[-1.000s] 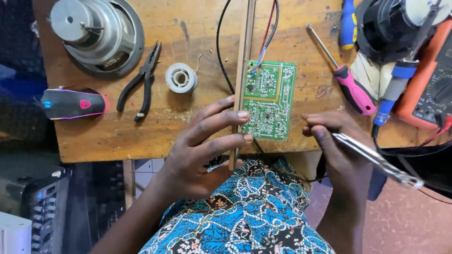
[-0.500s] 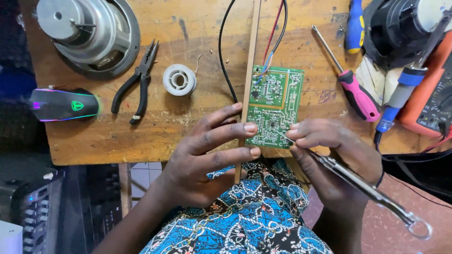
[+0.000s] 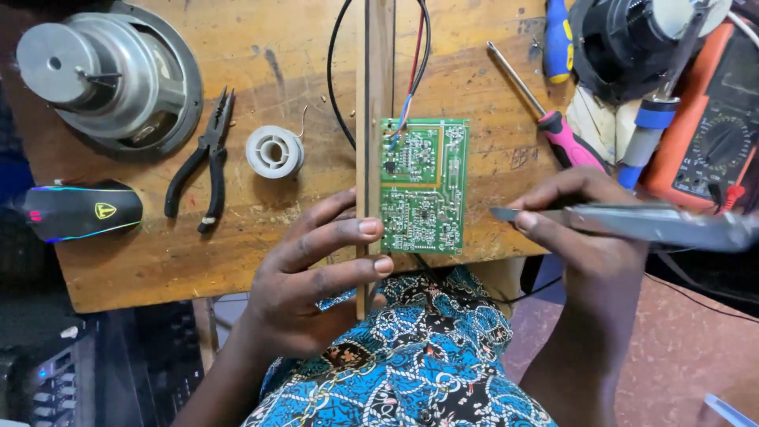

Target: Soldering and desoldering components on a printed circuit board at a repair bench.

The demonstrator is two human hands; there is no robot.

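A green circuit board lies on the wooden table near its front edge, solder side up, with red, blue and black wires running off its far end. My left hand rests at the board's near left corner, fingertips touching its edge and a thin wooden strip beside it. My right hand grips metal tweezers, held level, their tip just right of the board and not touching it.
On the left are a loudspeaker, black pliers, a solder spool and a black mouse. On the right are a pink-handled screwdriver, a blue-handled tool and an orange multimeter.
My right hand has turned the tweezers from pointing down and right to level, with the tip now toward the board. My left hand stays at the board's edge.
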